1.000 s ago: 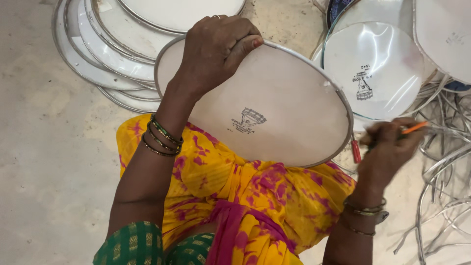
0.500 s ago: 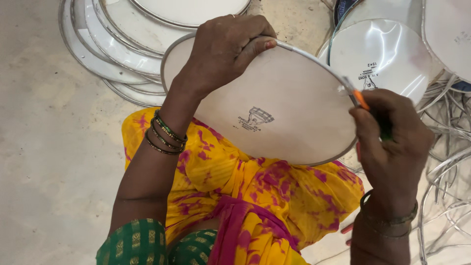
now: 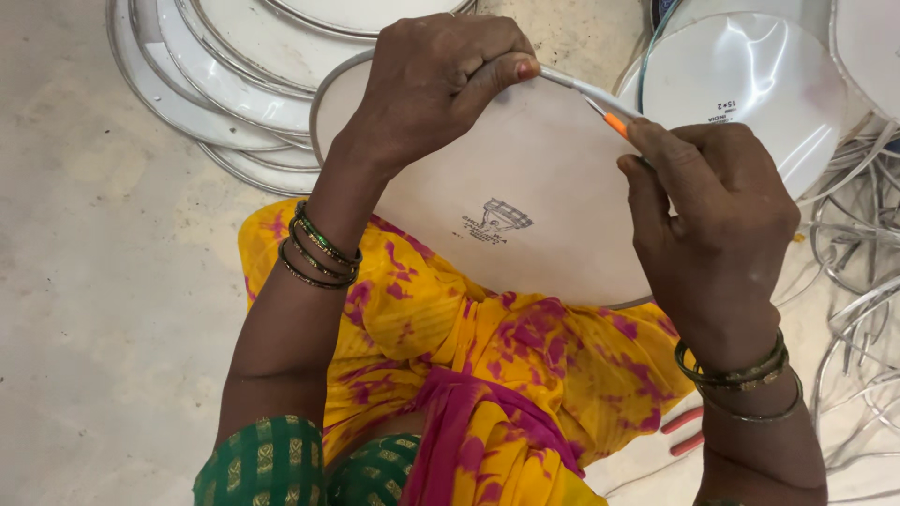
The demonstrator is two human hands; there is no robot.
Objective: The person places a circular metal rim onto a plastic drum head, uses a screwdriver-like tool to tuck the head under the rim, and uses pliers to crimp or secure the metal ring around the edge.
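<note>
— While your left hand (image 3: 441,80) curls tight over the top rim of the round white drumhead with the thin metal hoop (image 3: 525,201), how much edge is free?

— Most of it. The disc rests tilted on your lap, its lower arc touching the yellow and pink cloth (image 3: 469,347). Your left fingers clamp the upper rim, thumb pressed on the face. The left arc of the hoop shows bare; the right arc is hidden behind your right hand (image 3: 717,220).

— And the right hand?

— It is closed around a slim tool with an orange collar and a pale blade (image 3: 600,105), whose tip lies along the top rim just beside your left thumb.

— What is the surface like?

— Smooth, matte, off-white skin with a small dark printed mark near the centre, ringed by the narrow grey hoop.

— Room to move?

— To your left, bare grey concrete floor (image 3: 84,281) lies open. Above it, a fanned stack of flat white hooped discs (image 3: 216,84) overlaps, close behind the one you hold. To your right, a glossy translucent round film sheet (image 3: 741,84) sits near the tool hand, and a tangle of loose grey metal hoops (image 3: 858,281) crowds the right edge. Red handles (image 3: 684,431) lie on the floor by your right wrist.
</note>
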